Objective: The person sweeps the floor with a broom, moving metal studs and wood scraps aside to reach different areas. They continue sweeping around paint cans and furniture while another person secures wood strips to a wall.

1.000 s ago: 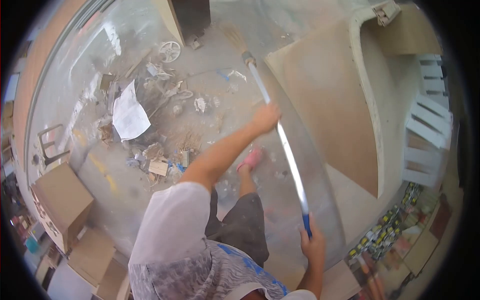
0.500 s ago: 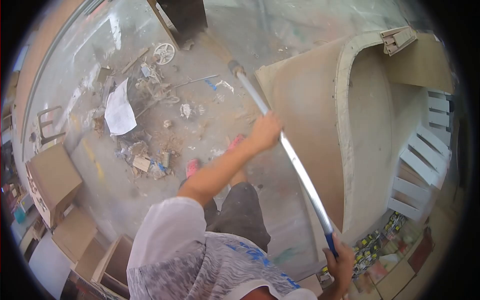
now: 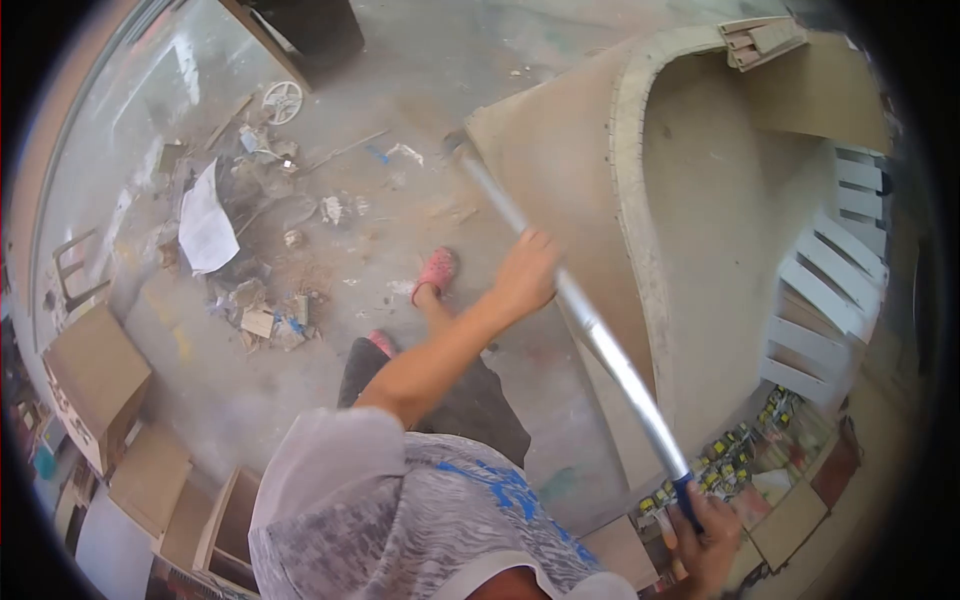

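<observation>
My left hand (image 3: 529,272) is wrapped around the middle of a long silver broom handle (image 3: 610,352). Lower right, my right hand (image 3: 706,530) grips the blue end of the same handle. The handle slants away from me toward the far floor, where the broom's bristles (image 3: 425,118) are smeared by motion beside the corner of a large curved wooden piece (image 3: 575,150). Left of the broom lies a pile of debris (image 3: 270,200) with a white sheet (image 3: 207,225), wood scraps and dust. My feet, in pink clogs (image 3: 436,272), stand between pile and curved piece.
A dark panel (image 3: 320,25) stands at the far top beside a white wheel-shaped part (image 3: 282,102). Brown boxes (image 3: 97,365) line the left side. White slatted pieces (image 3: 830,285) and several yellow-and-black items (image 3: 735,450) are at the right.
The view has shifted right. The broom's bristle end has swung closer to the curved wooden piece, and my right hand has moved right and down. One clog has stepped forward.
</observation>
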{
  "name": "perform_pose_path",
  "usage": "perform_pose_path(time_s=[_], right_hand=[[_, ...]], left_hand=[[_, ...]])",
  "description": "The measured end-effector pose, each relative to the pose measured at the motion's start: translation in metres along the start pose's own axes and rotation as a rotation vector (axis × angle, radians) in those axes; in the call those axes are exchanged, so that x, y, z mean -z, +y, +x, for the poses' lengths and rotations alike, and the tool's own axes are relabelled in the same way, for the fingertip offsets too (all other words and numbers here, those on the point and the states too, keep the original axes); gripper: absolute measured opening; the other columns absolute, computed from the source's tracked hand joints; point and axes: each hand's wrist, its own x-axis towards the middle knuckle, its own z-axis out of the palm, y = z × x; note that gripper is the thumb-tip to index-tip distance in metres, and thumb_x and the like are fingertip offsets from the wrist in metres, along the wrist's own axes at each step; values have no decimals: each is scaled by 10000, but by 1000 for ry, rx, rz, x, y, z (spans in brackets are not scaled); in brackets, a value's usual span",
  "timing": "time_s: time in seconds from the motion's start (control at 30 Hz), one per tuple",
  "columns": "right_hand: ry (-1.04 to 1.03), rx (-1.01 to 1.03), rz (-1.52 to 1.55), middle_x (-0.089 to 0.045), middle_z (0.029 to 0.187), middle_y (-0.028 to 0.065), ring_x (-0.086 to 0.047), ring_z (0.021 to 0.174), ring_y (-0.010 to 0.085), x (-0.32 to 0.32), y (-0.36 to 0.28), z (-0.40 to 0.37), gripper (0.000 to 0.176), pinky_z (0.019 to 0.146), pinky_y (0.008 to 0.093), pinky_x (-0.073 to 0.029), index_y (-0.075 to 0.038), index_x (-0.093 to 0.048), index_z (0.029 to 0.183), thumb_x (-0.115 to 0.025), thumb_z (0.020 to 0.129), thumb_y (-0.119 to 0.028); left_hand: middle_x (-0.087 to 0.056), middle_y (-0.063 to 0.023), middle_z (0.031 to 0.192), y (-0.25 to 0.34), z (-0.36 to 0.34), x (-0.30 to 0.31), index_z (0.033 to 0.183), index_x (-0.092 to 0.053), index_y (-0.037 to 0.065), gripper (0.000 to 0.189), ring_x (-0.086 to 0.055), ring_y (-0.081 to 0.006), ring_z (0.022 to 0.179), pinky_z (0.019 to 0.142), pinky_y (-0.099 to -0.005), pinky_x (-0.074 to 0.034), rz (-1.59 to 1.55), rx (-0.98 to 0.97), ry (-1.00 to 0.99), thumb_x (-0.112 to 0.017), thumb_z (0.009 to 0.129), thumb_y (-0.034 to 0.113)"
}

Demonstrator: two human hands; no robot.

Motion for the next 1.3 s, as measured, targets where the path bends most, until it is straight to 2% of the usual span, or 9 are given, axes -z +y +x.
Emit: perform_pose_path(time_s=[0.17, 0.33, 0.57, 0.67, 0.83, 0.87, 0.97, 1.0, 1.3], right_hand=[[222, 42, -700, -515, 626, 140, -531, 509, 297, -10, -90, 65, 469, 472, 396, -419, -167, -558, 1154, -646, 699, -95], [-13, 100, -741, -523, 632, 129, -548, 513, 307, -27, -141, 73, 415, 473, 413, -428, -182, -565, 1140, -633, 731, -181], [-304, -106, -357, -564, 688, 138, -567, 604, 326, -114, -98, -112, 448, 558, 378, -464, -118, -563, 1142, -663, 706, -133], [-51, -76, 16, -618, 855, 168, -621, 751, 270, -187, -52, -165, 458, 682, 309, -476, -71, -533, 1177, -646, 734, -93], [-25, -401, 504, -600, 1059, 182, -576, 911, 155, -320, -58, -141, 443, 816, 268, -426, -52, -470, 1239, -574, 814, -122], [-27, -307, 485, -599, 1060, 182, -577, 904, 160, -351, -43, -141, 445, 819, 266, -424, -66, -466, 1247, -571, 819, -133], [-228, -525, 698, -596, 1085, 160, -577, 918, 162, -383, -27, -191, 446, 828, 261, -419, -100, -477, 1246, -588, 818, -155], [-240, -628, 800, -595, 1093, 152, -576, 922, 162, -387, -22, -213, 446, 831, 259, -418, -112, -480, 1246, -594, 817, -162], [-122, -330, 805, -618, 986, 133, -589, 883, 255, -390, 57, -370, 420, 750, 351, -444, -159, -537, 1182, -603, 775, -236]], left_hand=[[-509, -214, 845, -58, 94, -52, 729, -510, 9, 156, -469, -398, 853, 760, -443, -391, -118, -128, -1, -552, 584, -30], [-553, -202, 769, -110, -16, 0, 716, -544, 33, 123, -500, -405, 818, 709, -447, -397, -36, -2, -93, -569, 600, 0], [-524, -137, 802, -39, -207, 84, 714, -548, 56, 144, -474, -364, 871, 714, -434, -388, 143, 74, -184, -615, 590, 27], [-516, -132, 785, -10, -181, 68, 715, -549, 52, 140, -472, -348, 851, 737, -428, -384, 8, -102, -229, -615, 595, 26], [-552, -158, 914, -107, -225, -32, 786, -595, 63, 149, -479, -331, 989, 846, -406, -380, 145, -199, -749, -579, 641, 33], [-537, -179, 1098, -163, -282, -72, 1123, -527, 58, 468, -438, -334, 1109, 967, -366, -334, -145, -196, -417, -531, 665, -42], [-576, -207, 945, -218, -411, -16, 900, -600, 26, 309, -525, -368, 936, 846, -446, -375, 6, -100, -778, -639, 601, 89], [-581, -215, 884, -127, -377, 51, 835, -596, 26, 246, -531, -374, 921, 840, -460, -373, 297, -44, -1169, -610, 592, 62], [-529, -193, 767, 29, -432, 1, 785, -534, 2, 198, -486, -383, 793, 762, -438, -384, 166, -295, -858, -523, 589, -27]])
